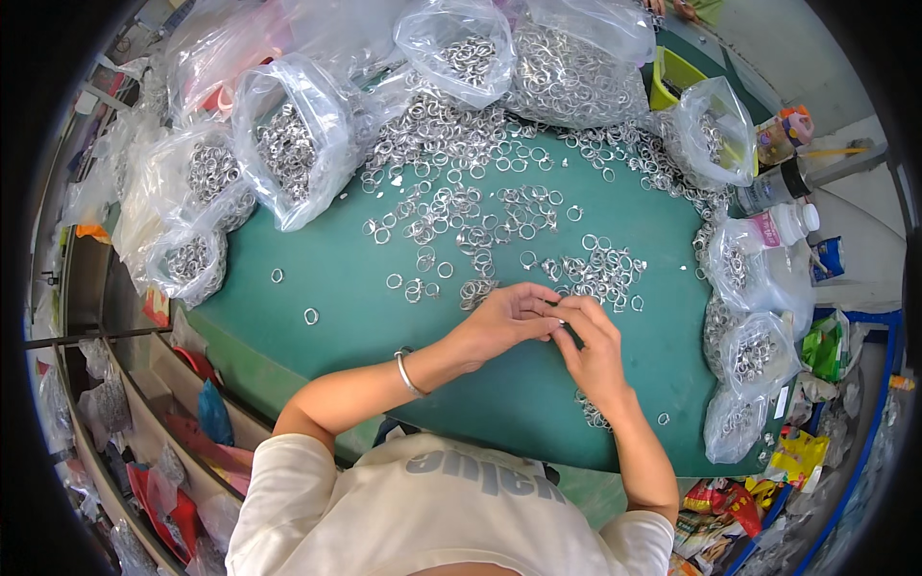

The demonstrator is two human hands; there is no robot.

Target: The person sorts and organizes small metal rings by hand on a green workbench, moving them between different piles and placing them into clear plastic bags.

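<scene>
The person works at a green surface. At its near edge, a small cluster of rings lies beside the right forearm; a single ring sits apart from it, toward the near right corner.

Farther in, the left hand and the right hand meet above the surface, right of its middle. The fingertips of both are together, clamped on a small silvery piece. The fingers cover most of it, so its exact form cannot be told.

Caution: the exposed part is small. A slackened pinch or uneven pull between the hands could drop it. A ring pile lies just beyond the right hand; a piece falling there would be hard to pick out among similar ones. A wide sweep of the left forearm could also push the loose ring toward the left edge.

Beyond the hands, scattered rings occupy the middle. A dense ring heap follows the far edge, before an open clear bag at the far left and a bulging bag at the far edge. If either slumps, its contents could spill and mix with the sorted-looking clusters.
</scene>
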